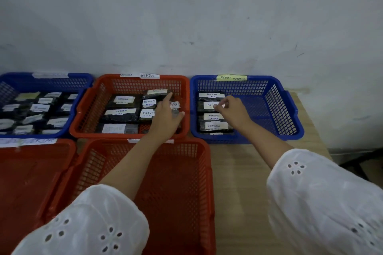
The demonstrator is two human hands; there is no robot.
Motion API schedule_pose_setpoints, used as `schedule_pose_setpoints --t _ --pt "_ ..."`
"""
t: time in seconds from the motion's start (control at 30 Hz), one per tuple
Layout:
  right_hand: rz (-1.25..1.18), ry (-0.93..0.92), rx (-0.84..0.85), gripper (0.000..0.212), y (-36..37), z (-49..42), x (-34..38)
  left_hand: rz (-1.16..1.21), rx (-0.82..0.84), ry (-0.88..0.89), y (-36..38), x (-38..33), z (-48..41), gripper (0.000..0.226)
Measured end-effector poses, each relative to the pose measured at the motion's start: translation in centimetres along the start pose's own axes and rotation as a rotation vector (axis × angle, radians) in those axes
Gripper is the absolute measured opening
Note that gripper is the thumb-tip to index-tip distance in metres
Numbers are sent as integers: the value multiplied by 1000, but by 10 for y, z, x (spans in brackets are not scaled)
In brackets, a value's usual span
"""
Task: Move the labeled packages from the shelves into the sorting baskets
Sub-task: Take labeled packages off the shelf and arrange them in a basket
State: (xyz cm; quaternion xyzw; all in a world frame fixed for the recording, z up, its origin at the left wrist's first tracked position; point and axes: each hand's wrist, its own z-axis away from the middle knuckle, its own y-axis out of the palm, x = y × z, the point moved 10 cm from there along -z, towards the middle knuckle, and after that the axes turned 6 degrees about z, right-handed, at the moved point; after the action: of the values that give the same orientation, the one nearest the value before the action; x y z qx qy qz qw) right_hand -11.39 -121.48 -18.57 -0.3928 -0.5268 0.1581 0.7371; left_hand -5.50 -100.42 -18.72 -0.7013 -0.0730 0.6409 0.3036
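While the left hand (165,115) reaches into the red basket (132,80) at the middle of the surface's back edge, its fingers lie straight and spread. The fingertips touch the topmost package (154,93) in that basket's back right corner; it grips nothing visible.

The right hand (235,112) is inside the blue basket (275,97) by the back right corner of the surface (238,172). Its fingers curl down onto the second package (205,105) in a row of dark, white-labelled packages along the basket's left wall. I cannot tell whether they pinch it or only touch it.

The yellow tag (231,78) on the blue basket's back rim reads "RETURN OVERDUE". Legible package labels read "RETURN".

The far blue basket (47,83), toward the back left, holds more labelled packages. The near red basket (186,182) sits at the front edge under the left forearm.
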Motion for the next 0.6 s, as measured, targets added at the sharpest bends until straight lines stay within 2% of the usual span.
schedule_pose_setpoints --t 0.17,0.4,0.6 --pt "-156 -50 -37 26 29 42 64 -20 26 126 -57 2 26 73" --pt "-269 -64 -209 18 72 108 137 -46 120 351 -133 17 71 81" --pt "-279 -95 -176 22 115 159 187 -51 181 428 -184 36 114 86"
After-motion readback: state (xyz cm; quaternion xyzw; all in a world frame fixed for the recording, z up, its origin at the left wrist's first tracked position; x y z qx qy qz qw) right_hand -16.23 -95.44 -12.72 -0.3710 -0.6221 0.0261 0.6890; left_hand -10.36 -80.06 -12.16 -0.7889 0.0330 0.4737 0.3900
